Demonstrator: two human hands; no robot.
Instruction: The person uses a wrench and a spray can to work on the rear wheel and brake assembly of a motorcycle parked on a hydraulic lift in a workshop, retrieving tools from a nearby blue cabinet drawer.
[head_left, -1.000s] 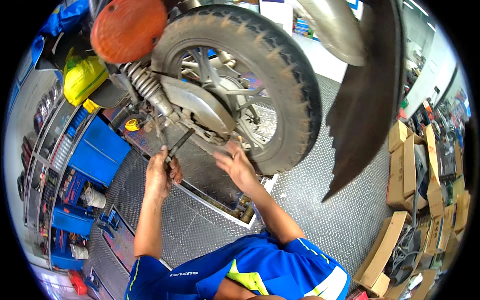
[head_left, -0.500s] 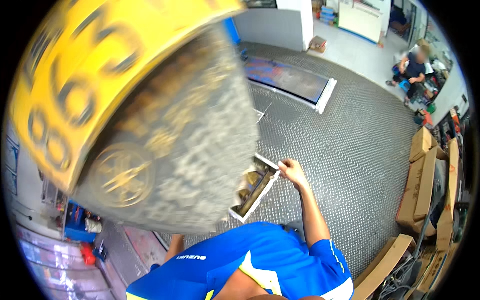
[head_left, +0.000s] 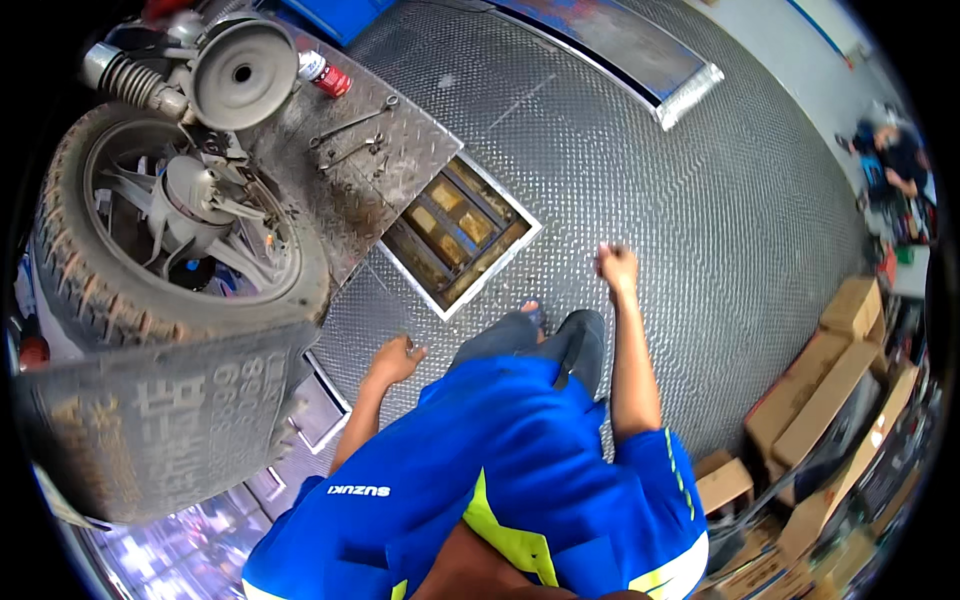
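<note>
My left hand (head_left: 396,360) hangs near the mudflap side of a motorcycle, fingers loosely bent and apart, touching nothing I can see. Farther forward on the right, my right hand (head_left: 618,266) is held over the tread-plate floor with its fingers curled in; whether something small is in them is hidden. At the left stands the motorcycle's rear wheel (head_left: 185,215) with a knobby tyre, a black mudflap (head_left: 165,425) in front of it. Above the wheel are a coil-spring shock absorber (head_left: 130,82) and a round grey metal cover (head_left: 242,75).
A metal platform (head_left: 400,150) carries spanners (head_left: 350,125) and a red-and-white can (head_left: 326,75). Beside it, a rectangular floor opening (head_left: 490,265) with a white rim shows bars inside. Cardboard boxes (head_left: 815,375) line the right. A person (head_left: 895,165) sits at the far right.
The yellow plate and mudflap that filled the upper left have shifted away; the wheel, platform and spanners now show. My right hand has left the rim of the floor opening. My left hand has come into view.
</note>
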